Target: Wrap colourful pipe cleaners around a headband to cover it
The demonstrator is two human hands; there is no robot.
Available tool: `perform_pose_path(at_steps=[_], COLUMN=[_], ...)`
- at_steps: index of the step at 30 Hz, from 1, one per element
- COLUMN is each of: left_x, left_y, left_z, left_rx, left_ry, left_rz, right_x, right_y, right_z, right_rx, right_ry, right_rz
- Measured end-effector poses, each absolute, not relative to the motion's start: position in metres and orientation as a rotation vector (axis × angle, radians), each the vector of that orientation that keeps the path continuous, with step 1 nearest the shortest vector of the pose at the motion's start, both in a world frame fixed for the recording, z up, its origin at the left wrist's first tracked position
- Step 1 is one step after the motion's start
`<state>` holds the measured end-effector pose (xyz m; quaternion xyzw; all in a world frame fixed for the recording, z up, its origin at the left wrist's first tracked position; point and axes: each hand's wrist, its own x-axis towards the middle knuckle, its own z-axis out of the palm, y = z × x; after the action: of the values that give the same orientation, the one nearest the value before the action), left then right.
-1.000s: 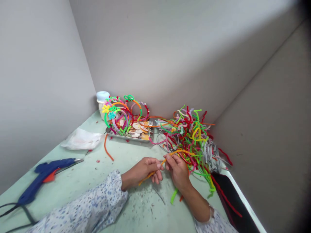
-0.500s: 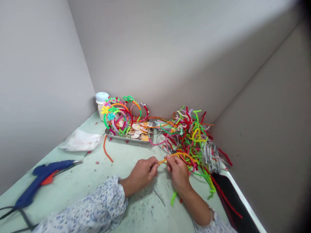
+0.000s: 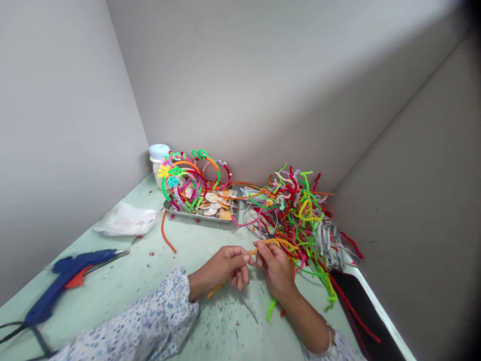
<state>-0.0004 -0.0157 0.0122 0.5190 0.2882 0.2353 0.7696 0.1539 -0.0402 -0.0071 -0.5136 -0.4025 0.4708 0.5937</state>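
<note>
My left hand (image 3: pixel 233 264) pinches an orange-yellow pipe cleaner (image 3: pixel 252 252) between thumb and index finger, its other fingers loosely curled. One end of the yellow-orange strand sticks out below that hand, to the left. Close by on the right, my right hand (image 3: pixel 271 260) grips the same pipe cleaner with its fingertips, and the strand runs on over that hand toward a tangled pile of coloured pipe cleaners (image 3: pixel 306 213). Both hands are above the pale green table (image 3: pixel 210 321), with a small gap between them.
A metal tray (image 3: pixel 203 218) holds shells and decorated pipe-cleaner hoops (image 3: pixel 188 183). Behind it stands a white jar (image 3: pixel 159 151) with a blue lid. At the left lie a plastic bag (image 3: pixel 128 219) and a blue glue gun (image 3: pixel 62 283). A dark object (image 3: pixel 370 311) is at the right edge.
My left hand's fingers have loosened and spread a little, and a yellow-orange end now shows below it. The right hand has hardly moved. The view has shifted slightly.
</note>
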Motion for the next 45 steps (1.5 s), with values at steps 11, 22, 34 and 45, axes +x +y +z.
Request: perform_pose_path(at_steps=[11, 22, 34, 45], left_x=[0.003, 0.002, 0.004, 0.004], left_y=[-0.023, -0.017, -0.024, -0.025], left_z=[0.017, 0.017, 0.023, 0.025], left_rx=[1.378, 1.151, 1.415, 1.498], left_ry=[0.741, 0.633, 0.834, 0.842], left_rz=[0.605, 0.535, 0.649, 0.697], right_x=[0.158, 0.153, 0.153, 0.148], right_y=[-0.038, -0.043, -0.041, -0.041], right_z=[-0.01, 0.0, -0.006, -0.004], right_rx=[-1.259, -1.314, -1.218, -1.193], right_ry=[-0.894, -1.027, -0.923, -0.873], right_rz=[1.012, 1.06, 1.066, 1.091])
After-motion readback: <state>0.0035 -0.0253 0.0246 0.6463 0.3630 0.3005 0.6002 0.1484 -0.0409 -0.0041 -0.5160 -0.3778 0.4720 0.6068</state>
